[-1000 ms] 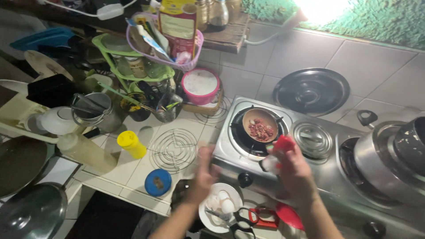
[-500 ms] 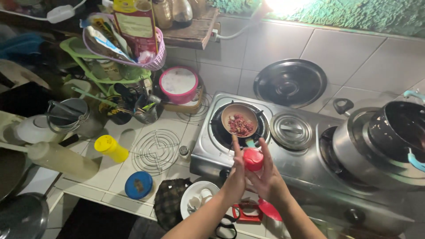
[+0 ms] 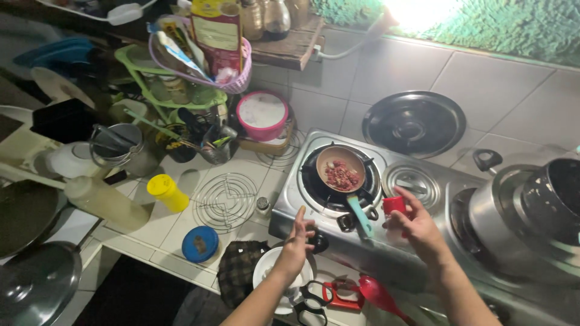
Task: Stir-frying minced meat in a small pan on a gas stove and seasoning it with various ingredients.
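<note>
Steel makes up the biggest thing here, a gas stove (image 3: 423, 241) running along the right part of the tiled counter (image 3: 241, 175), with a large steel pot (image 3: 538, 211) on its right-hand burner and a round dark lid (image 3: 414, 123) leaning on the wall tiles behind it. At the counter's left edge lie a dark pan (image 3: 24, 208) and a glass lid (image 3: 36, 284), and near the back left corner a pink basket (image 3: 199, 60) stands crowded with packets. On the stove's left burner sits a small pan (image 3: 341, 169) with reddish bits of food in it, its pale blue handle (image 3: 361, 217) pointing toward the front edge. A round wire trivet (image 3: 226, 199) lies on the tiles just left of the stove, with a yellow-capped bottle (image 3: 166, 192) beside it and a blue lid (image 3: 200, 244) nearer the front edge. A white bowl (image 3: 269, 271) rests at the front edge below the stove's left corner, next to red-handled scissors (image 3: 335, 296).

The right hand (image 3: 417, 229) is over the stove's front rim, just right of the pan handle, fingers wrapped around a small red container (image 3: 395, 206). The left hand (image 3: 299, 238) hovers above the white bowl at the stove's front left corner, fingers spread loose and holding nothing.
</note>
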